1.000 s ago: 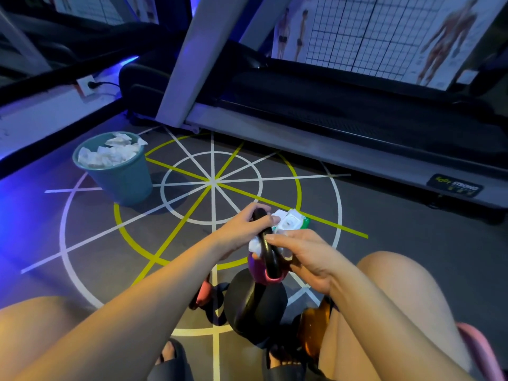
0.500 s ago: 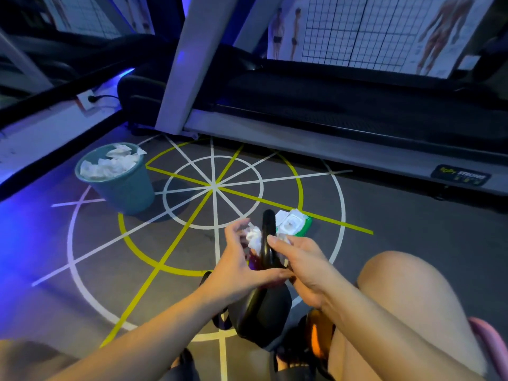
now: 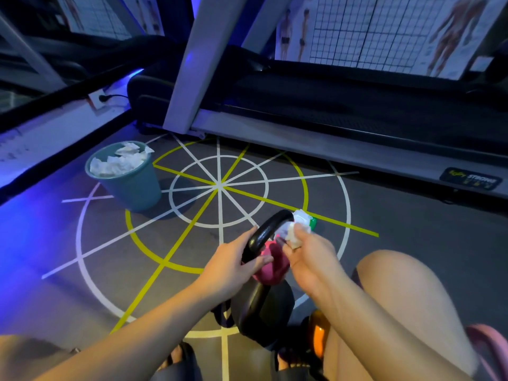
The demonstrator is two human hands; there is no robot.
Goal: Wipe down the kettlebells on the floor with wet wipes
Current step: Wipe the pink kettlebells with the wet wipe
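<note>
Nearest the camera, an orange kettlebell (image 3: 319, 335) sits just right of the black kettlebell (image 3: 265, 312), half hidden under the right forearm. Bare knees flank both. The black kettlebell stands on the floor, its handle rising away from the camera. The left hand (image 3: 233, 264) curls its fingers round the handle's left leg. The right hand (image 3: 312, 259) pinches a crumpled wet wipe (image 3: 292, 235) against the handle's right side near the top. A pink kettlebell (image 3: 270, 269) shows through the handle loop, just beyond the black kettlebell. Past the handle top lies a wipes pack (image 3: 309, 220), partly hidden. Left of and beyond the black kettlebell, the marked floor (image 3: 198, 243) lies open as far as a teal bin (image 3: 132, 188) heaped with used wipes. Farthest off, the long edge of the treadmill (image 3: 357, 111) bounds the floor.
</note>
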